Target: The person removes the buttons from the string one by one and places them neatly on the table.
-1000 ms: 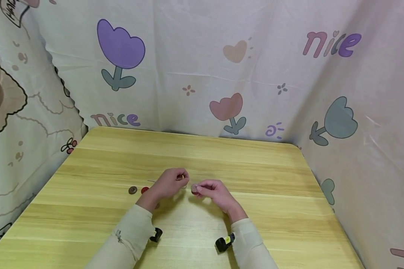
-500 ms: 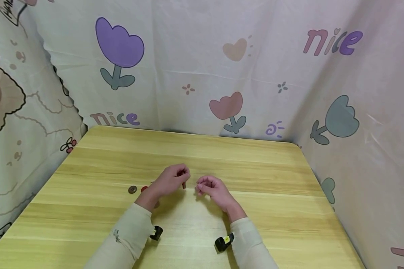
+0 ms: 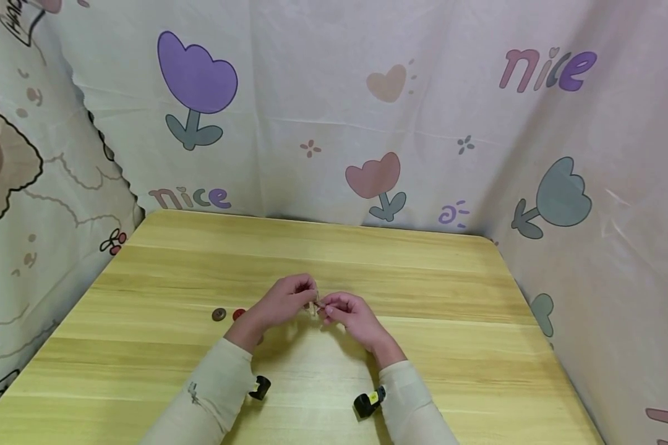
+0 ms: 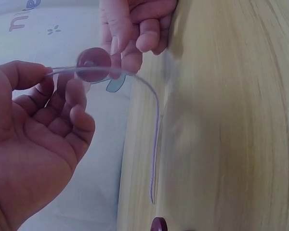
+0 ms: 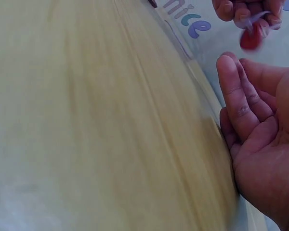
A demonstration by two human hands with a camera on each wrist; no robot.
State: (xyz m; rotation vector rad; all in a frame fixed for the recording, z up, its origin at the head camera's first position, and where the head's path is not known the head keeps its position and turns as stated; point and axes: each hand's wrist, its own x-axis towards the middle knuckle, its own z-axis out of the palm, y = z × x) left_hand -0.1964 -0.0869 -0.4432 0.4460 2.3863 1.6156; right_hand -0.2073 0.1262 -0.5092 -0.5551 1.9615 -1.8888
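Note:
My left hand (image 4: 38, 115) pinches a thin pale purple cord (image 4: 156, 120) between thumb and forefinger. Close to those fingertips a dark red button (image 4: 93, 64) is at the cord, which curves past it and hangs down with its end loose. In the head view my right hand (image 3: 356, 318) meets the left hand at the button. The left wrist view places the right fingertips at the button's edge. A small gap shows instead in the right wrist view, where the button (image 5: 250, 39) is blurred, so the right hand's grip is unclear.
To the left of the hands, a brown button (image 3: 219, 314) and a red button (image 3: 239, 314) lie on the wooden table (image 3: 451, 346). Another button is mostly hidden by the left wrist. A printed cloth (image 3: 289, 80) hangs behind the table.
The hands were apart half a second ago, a red button hanging below the left fingers. Now they are together at the button. Earlier, the right fingers held a round button.

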